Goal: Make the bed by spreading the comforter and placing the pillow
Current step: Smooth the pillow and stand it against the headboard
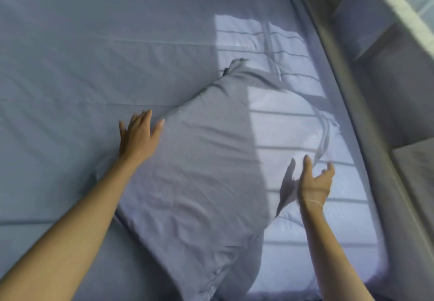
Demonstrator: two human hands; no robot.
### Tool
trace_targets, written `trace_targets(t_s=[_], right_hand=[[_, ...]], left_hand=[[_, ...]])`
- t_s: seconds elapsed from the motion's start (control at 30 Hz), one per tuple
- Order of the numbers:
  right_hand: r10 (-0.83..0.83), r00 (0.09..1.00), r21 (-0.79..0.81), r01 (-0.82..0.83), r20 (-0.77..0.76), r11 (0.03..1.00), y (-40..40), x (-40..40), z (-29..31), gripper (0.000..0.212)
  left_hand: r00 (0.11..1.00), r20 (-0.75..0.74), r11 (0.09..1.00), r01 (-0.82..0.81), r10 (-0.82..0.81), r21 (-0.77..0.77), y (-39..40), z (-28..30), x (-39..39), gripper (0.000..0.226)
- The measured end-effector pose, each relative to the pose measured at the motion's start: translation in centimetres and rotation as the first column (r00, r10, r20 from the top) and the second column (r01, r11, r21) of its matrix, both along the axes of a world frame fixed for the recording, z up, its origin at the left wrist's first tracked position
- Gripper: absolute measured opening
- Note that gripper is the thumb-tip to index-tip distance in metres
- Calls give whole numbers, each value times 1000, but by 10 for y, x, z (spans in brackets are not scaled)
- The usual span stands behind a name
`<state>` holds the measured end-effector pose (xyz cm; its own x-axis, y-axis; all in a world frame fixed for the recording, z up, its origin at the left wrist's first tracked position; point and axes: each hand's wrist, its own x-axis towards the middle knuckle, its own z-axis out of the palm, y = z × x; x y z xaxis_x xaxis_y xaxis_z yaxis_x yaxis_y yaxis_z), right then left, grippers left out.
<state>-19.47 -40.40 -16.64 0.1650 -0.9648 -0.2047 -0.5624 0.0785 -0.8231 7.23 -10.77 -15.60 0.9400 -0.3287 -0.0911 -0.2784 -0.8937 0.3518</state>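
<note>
A grey-blue pillow point(206, 178) lies diagonally on the bed, its far corner pointing up and away. The comforter point(82, 65), the same grey-blue, covers the mattress flat with a few creases. My left hand point(138, 136) is open, fingers spread, at the pillow's left edge with the thumb touching the fabric. My right hand point(314, 181) is open and slightly cupped just off the pillow's right edge, in a patch of sunlight, holding nothing.
A grey padded bed frame edge point(347, 103) runs diagonally along the right side. Beyond it stand grey furniture blocks point(399, 103) and a bright window area point(418, 0) at the top right. Barred sunlight falls across the bed's right part.
</note>
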Motion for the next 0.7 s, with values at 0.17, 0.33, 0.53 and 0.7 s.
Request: trace_targets(t_s=[0.17,0.33,0.53,0.7], right_hand=[[-48,999,330,46,-3,943,57,-15,-18,103],[-19,1000,373,23,-13,928,69,-3,-13,90],[-11,981,424,-73,192,903,91,14,-7,82],[-65,926,445,-117,373,888,81,13,12,64]], left_hand=[[924,-376,992,20,-66,-125,-30,-3,43,64],[833,-537,978,28,-137,-205,-33,2,44,73],[707,-689,973,-3,-160,-230,-31,-1,40,100],[698,-693,953,-52,-180,-299,-35,12,29,102]])
